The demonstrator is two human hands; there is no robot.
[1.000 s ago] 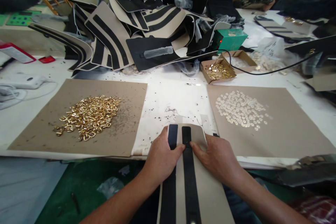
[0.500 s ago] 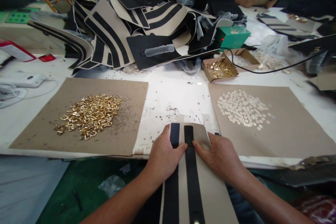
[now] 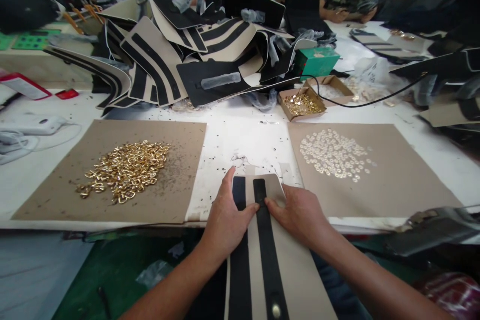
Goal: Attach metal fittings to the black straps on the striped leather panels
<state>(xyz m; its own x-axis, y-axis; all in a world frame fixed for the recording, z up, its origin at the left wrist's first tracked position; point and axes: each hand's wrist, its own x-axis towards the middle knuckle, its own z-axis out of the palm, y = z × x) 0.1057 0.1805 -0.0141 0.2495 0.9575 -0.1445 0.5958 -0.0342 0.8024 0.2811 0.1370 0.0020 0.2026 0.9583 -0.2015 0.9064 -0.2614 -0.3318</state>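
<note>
**Left index finger (image 3: 229,180) rises, panel (image 3: 296,270) stays gripped**

The left hand (image 3: 225,217) grasps the panel's left edge — its index finger now points up past the top corner, where half a second ago it sat closer in. The thumb rests by the black strip (image 3: 270,255), opposite the thumb of the right hand (image 3: 300,212), which grips the other edge; the fingers underneath are hidden. This looks like a small regrip, with handling of the panel continuing.

The panel slopes from the table (image 3: 243,135) edge toward the person. Beyond lie gold fittings (image 3: 131,165) at left, pale rings (image 3: 333,155) at right — both piles apart from the hands.
</note>
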